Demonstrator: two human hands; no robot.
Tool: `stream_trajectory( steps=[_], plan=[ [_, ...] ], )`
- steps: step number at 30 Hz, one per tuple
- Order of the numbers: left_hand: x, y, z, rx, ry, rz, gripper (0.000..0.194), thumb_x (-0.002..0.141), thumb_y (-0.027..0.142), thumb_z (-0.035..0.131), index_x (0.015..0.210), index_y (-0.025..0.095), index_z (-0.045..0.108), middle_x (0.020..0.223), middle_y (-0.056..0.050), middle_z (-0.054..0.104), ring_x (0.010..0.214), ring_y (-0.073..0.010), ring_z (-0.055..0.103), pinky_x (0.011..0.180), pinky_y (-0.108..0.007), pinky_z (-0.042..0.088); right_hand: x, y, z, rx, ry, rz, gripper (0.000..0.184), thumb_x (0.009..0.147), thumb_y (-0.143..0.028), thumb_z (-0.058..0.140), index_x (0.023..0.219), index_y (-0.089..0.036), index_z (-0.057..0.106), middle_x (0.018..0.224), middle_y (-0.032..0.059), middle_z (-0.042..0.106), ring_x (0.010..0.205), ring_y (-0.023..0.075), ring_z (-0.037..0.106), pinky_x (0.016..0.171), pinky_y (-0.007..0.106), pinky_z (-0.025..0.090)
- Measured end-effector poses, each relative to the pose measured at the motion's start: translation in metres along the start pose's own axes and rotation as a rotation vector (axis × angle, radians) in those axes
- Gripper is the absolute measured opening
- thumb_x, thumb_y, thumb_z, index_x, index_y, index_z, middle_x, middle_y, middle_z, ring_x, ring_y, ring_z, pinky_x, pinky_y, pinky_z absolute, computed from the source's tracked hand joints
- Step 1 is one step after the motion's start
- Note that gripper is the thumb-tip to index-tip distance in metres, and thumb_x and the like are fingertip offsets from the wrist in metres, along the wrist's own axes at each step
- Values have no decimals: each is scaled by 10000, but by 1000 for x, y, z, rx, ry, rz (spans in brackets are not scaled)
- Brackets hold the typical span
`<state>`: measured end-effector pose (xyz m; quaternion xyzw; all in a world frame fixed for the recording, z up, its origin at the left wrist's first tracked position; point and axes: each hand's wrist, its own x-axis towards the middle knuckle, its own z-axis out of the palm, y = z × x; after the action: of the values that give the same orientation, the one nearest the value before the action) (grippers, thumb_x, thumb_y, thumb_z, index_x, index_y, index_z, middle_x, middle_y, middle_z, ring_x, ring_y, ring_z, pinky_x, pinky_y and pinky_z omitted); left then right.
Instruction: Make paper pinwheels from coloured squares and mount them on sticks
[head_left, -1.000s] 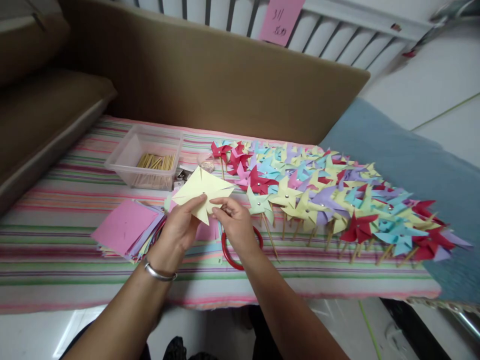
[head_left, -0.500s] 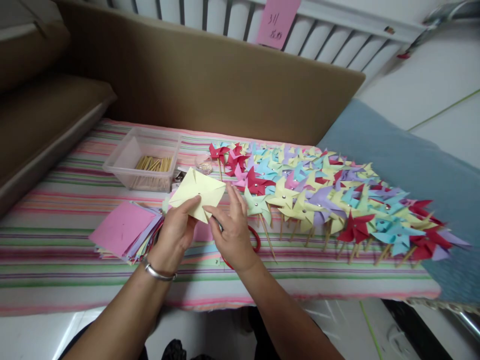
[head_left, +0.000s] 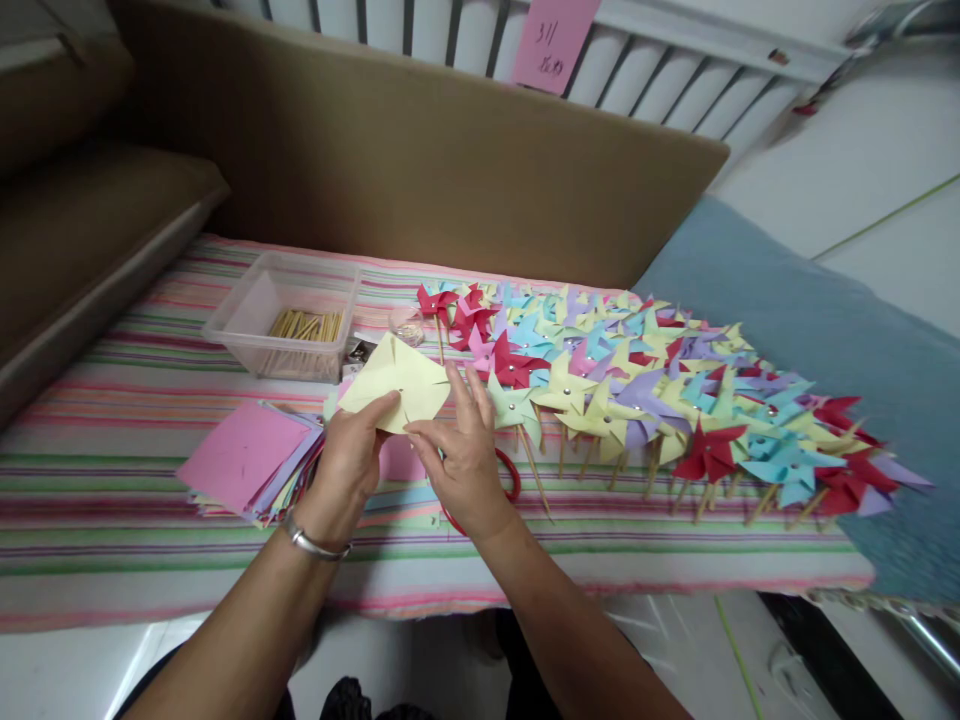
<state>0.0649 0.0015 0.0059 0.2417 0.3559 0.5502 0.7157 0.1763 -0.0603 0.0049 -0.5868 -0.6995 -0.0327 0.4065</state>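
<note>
A pale yellow paper square [head_left: 411, 375], slit at its corners and with a small hole at its middle, is in both hands. My left hand [head_left: 349, 455] grips its lower left side, thumb on top near the hole. With thumb and forefinger my right hand [head_left: 466, 465] pinches the near corner, its other fingers raised. Beneath the right hand lie scissors with red handles [head_left: 512, 478], mostly covered. To the left rests a stack of coloured paper squares [head_left: 247, 458], pink on top. Part of a pink paper [head_left: 401, 460] shows under the yellow one.
A clear plastic box [head_left: 281, 270] holds several short wooden sticks [head_left: 306, 327]. Beside it are a small round clear container [head_left: 407, 327] and small metal items. Many finished paper pinwheels [head_left: 637, 400] cover the right of the striped cloth [head_left: 112, 480]. A brown board [head_left: 450, 170] stands behind.
The near corner of the yellow paper, which pointed down toward me, is now bent upward by my right fingers. My left hand keeps its hold.
</note>
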Motion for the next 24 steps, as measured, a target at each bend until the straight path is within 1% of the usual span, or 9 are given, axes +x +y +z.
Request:
stream_trajectory(
  steps=[3,6,10,13,16,21,24],
  plan=[
    [-2,0,1,81,30,54,396,556,169,799,938,141,698,994,-89,715,873,-237,664,727,-314,525,1,-1,-2,0,6,3,156,859,-227,570,838,-255,722,1539,-23,234,1423,299,147,1096,553,256],
    [-2,-2,1,169,55,87,371,546,181,806,901,134,707,975,-81,719,840,-223,661,724,-303,520,4,-1,-5,11,11,12,155,858,-230,569,811,-238,716,1536,-11,244,1426,293,135,1101,532,255],
    [-1,-6,-3,267,38,66,308,564,198,798,847,108,717,875,-92,725,774,-220,662,710,-311,518,7,2,-7,34,-19,79,123,831,-234,601,745,-214,686,1524,6,277,1429,284,127,1111,514,236],
    [-2,-7,-4,321,6,36,300,572,210,790,842,100,721,840,-103,725,743,-227,665,689,-318,518,9,6,-7,72,-21,149,95,805,-251,636,725,-212,670,1504,15,318,1425,274,148,1111,506,233],
    [-3,-7,-2,339,-51,16,329,586,216,779,889,102,722,879,-117,727,790,-242,671,721,-329,520,9,11,-6,111,1,198,74,791,-256,654,735,-210,668,1478,40,366,1413,267,185,1108,490,241],
    [-5,-7,0,348,-119,-2,356,616,233,756,943,99,717,920,-122,721,836,-246,663,770,-345,513,8,15,-5,120,6,209,87,819,-232,609,760,-203,665,1445,64,416,1398,262,229,1100,492,250],
    [-5,-7,1,365,-152,-5,310,638,240,736,913,97,720,888,-111,721,824,-231,656,767,-334,506,9,15,-4,122,1,225,78,806,-240,625,745,-203,655,1429,70,438,1391,262,245,1100,490,255]
  ],
)
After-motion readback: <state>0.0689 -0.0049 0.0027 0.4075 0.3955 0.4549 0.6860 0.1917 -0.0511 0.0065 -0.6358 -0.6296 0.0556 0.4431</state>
